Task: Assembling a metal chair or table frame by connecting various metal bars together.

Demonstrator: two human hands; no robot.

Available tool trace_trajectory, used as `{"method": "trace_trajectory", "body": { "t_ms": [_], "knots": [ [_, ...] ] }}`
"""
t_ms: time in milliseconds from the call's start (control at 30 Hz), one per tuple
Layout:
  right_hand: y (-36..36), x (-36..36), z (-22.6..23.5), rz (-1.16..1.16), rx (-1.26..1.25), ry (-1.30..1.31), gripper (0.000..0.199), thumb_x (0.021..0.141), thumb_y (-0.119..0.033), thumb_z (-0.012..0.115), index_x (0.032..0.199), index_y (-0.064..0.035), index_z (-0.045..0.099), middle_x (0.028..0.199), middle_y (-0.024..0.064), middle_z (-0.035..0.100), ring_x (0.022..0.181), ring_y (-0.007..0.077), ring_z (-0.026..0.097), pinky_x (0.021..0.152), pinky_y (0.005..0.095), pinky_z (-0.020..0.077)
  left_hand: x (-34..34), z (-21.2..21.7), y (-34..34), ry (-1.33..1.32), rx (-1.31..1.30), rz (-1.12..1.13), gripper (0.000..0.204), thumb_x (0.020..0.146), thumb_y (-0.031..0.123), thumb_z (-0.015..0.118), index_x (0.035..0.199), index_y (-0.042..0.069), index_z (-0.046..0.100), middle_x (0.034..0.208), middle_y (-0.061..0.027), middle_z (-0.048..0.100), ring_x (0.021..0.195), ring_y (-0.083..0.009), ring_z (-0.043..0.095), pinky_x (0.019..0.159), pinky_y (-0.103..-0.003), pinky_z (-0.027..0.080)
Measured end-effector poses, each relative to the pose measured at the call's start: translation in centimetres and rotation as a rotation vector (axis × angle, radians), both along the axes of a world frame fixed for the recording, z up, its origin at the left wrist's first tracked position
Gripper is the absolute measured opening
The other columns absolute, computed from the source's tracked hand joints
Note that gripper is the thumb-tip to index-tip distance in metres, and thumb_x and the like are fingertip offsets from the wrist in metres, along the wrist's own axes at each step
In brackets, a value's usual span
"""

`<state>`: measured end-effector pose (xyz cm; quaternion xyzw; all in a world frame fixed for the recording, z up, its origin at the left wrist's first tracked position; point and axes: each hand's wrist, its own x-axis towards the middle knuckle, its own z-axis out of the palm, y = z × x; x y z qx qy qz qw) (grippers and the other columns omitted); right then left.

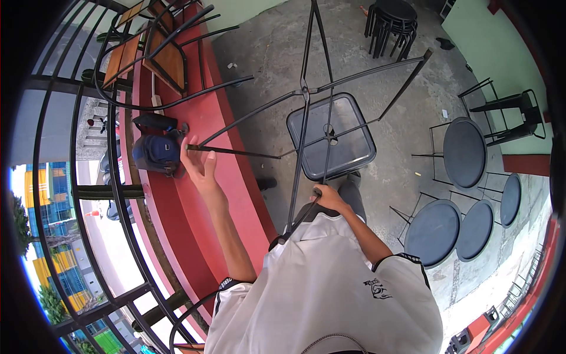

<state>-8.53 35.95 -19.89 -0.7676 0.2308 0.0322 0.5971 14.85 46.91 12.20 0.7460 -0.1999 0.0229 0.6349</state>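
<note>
"Fingers of the right hand (332, 199) are curled tight round a bar of the black frame (305, 91), at its near side. Agreed?"

"Agreed. And the left hand (203, 172)?"

"Spread wide, thumb apart, beside the frame's left tip. Whether it touches that tip, I can't tell."

"Where is the frame itself?"

"In front of the person, over a grey stool (348, 150) with a hole in its square seat. Its thin bars splay out from a joint near the middle. I can't say whether it rests on the stool or hangs clear."

"How far along would you call it?"

"One firm hold made, I'd judge, and the other hand not closed. The frame is joined at its crossing, and its ends look bare; no top sits on it. Beyond that, what's left doesn't show."

"And further out?"

"To the left, a red bench (242, 183) with a dark backpack (156, 152) on it, and wood-panelled chairs (167, 59) further up. Black window bars (78, 177) stand beyond."

"On the other side?"

"Round grey tables (464, 152) on thin legs, well apart from the frame, with a black chair (513, 118) by the wall. At the far end, a stack of dark stools (395, 29)."
</note>
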Motion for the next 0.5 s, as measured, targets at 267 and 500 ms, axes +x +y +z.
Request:
{"method": "trace_trajectory", "body": {
  "t_ms": [267,500],
  "knots": [
    [-5.4,-11.2,1.4,-0.571,-0.197,-0.088,0.033,0.078,-0.011,0.086,0.099,-0.0021,0.063,0.083,0.0118,0.066,0.08,0.0251,0.066,0.076,0.0374,0.0526,-7.7,-4.3,-1.5,0.335,0.126,-0.515,0.043,0.107,0.028,0.049,0.073,0.002,0.053,0.064,-0.0004,0.045,0.062,-0.009,0.039,0.056,-0.03,0.028],
    [-5.6,-15.3,3.7,-0.94,0.077,0.099,0.035,0.084,-0.012,0.079,0.115,-0.002,0.065,0.079,0.0036,0.064,0.066,0.015,0.062,0.063,0.0298,0.0525,-12.1,-2.1,-2.6,0.425,0.169,-0.617,0.032,0.102,0.011,0.058,0.074,-0.002,0.048,0.063,0.0004,0.041,0.061,-0.0069,0.035,0.054,-0.029,0.028]
  ]
}}
